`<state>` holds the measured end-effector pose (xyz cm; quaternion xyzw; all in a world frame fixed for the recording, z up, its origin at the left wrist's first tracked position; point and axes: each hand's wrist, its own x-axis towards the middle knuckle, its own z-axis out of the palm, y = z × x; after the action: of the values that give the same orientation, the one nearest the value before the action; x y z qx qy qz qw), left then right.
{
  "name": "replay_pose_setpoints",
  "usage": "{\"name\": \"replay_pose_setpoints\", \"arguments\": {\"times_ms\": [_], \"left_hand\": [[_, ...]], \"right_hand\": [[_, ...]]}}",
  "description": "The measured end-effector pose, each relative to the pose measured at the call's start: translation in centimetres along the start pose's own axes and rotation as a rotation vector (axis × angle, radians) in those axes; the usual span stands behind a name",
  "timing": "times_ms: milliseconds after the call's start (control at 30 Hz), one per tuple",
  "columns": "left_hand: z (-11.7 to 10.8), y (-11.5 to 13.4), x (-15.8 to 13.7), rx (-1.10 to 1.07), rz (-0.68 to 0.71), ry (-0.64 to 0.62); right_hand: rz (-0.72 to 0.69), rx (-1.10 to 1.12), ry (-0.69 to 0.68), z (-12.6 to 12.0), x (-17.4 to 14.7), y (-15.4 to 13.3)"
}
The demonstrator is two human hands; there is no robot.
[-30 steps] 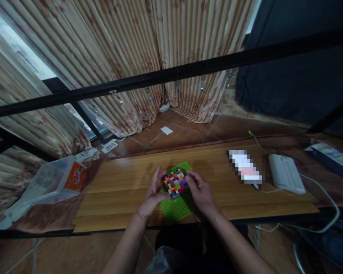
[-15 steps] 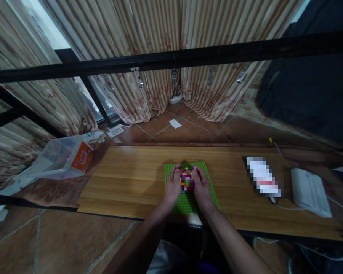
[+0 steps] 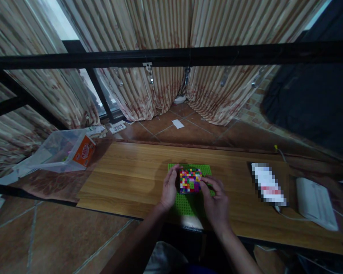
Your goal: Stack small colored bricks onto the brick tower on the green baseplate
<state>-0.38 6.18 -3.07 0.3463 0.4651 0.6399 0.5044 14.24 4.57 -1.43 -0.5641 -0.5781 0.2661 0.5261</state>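
A rectangular block of multicoloured toy bricks point(image 3: 190, 180) sits over a green studded baseplate point(image 3: 186, 207) at the front of the wooden table. Along the block's left side is my left hand point(image 3: 169, 186), fingers stretched out and nearly straight, with a narrow dark gap visible between palm and bricks. My right hand point(image 3: 217, 196) has its thumb and forefinger closed together at the block's right edge. Whether a small loose piece is between those fingertips cannot be made out.
To the right, a phone point(image 3: 268, 184) with a blurred screen lies on the table point(image 3: 125, 179), joined by a cable to a white box-shaped device point(image 3: 316, 203). A clear plastic bin point(image 3: 61, 150) with an orange label stands left of the table. A black rail point(image 3: 171, 57) crosses beyond.
My right hand has shifted right and turned, uncovering more of the brick block, its fingertips now at the right edge. The left hand has eased slightly off the left side. The view has tilted.
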Motion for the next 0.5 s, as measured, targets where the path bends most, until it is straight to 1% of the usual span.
{"name": "replay_pose_setpoints", "arguments": {"times_ms": [100,200,367,500], "left_hand": [[0.0,-0.2,0.0,-0.067,-0.005,-0.014],[0.1,0.0,-0.2,-0.073,-0.026,0.001],[0.0,0.2,-1.1,0.011,-0.007,0.089],[-0.3,-0.2,-1.9,0.027,0.011,0.109]], "right_hand": [[-0.094,-0.083,-0.015,0.1,-0.3,-0.6],[-0.152,-0.148,-0.020,0.5,-0.5,-0.9],[-0.197,-0.200,-0.025,1.0,-0.7,-0.8],[-0.201,-0.196,-0.027,1.1,-0.8,-0.6]]}}
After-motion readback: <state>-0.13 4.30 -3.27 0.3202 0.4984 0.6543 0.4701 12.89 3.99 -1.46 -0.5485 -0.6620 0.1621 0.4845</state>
